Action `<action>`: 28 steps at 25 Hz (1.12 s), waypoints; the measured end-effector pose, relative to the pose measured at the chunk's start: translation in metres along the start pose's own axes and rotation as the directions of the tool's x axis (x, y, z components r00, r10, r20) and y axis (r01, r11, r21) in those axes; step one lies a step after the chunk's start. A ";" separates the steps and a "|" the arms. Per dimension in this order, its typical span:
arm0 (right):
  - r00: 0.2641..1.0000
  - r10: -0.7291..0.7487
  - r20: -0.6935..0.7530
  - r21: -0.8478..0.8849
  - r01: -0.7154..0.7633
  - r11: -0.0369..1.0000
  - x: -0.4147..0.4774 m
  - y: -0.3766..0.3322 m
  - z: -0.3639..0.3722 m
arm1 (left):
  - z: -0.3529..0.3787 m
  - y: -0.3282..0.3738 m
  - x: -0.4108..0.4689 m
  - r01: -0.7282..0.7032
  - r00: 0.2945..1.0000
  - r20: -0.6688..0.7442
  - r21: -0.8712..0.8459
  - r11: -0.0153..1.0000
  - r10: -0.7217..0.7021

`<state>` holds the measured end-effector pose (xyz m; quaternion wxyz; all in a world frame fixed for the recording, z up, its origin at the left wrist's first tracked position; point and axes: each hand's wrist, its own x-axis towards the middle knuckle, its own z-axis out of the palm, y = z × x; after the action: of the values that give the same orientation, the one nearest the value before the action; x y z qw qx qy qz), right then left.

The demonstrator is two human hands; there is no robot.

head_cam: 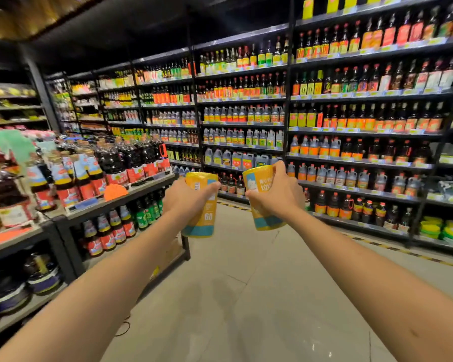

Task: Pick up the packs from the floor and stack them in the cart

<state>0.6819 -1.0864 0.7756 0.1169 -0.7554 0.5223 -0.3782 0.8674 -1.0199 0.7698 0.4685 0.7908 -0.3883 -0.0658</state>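
both arms reach out, left hand [187,198] and right hand [275,194] each wrapped round a pack [202,205], likely carrying them cartward

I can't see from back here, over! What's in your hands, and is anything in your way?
Left hand grips a yellow pack; right hand grips a second pack. Both off the floor. Cart not in view; path ahead open.

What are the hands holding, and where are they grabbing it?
The left hand grips one yellow pack around its middle; the right hand grips the other yellow pack around its middle too. Both are lifted off the floor.
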 end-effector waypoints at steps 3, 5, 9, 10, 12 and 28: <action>0.989 -0.114 0.091 0.074 0.107 0.991 0.004 -0.037 0.018 | -0.050 -0.016 -0.007 0.074 0.991 -0.110 -0.019 0.997 -0.075; 0.964 -0.223 0.143 0.141 0.203 0.969 0.003 -0.065 0.026 | -0.083 -0.025 -0.019 0.131 0.964 -0.228 -0.038 0.991 -0.136; 0.878 -0.412 0.246 0.288 0.339 0.895 -0.026 -0.115 0.042 | -0.136 -0.047 -0.076 0.274 0.865 -0.432 -0.020 0.962 -0.255; 0.848 -0.456 0.270 0.335 0.361 0.870 -0.042 -0.126 0.046 | -0.148 -0.053 -0.096 0.320 0.827 -0.477 -0.032 0.947 -0.296; 0.772 -0.552 0.316 0.434 0.400 0.807 -0.079 -0.149 0.052 | -0.174 -0.066 -0.147 0.394 0.729 -0.576 -0.088 0.915 -0.369; -0.005 -0.949 0.314 0.934 0.182 0.308 -0.461 -0.239 -0.101 | -0.300 -0.013 -0.642 0.589 -0.218 -0.872 -0.475 0.654 -0.437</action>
<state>0.7016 -0.5582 0.7742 0.4452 -0.8618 -0.2331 -0.0682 0.5725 -0.3758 0.7585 0.4766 0.7230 0.3908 0.3121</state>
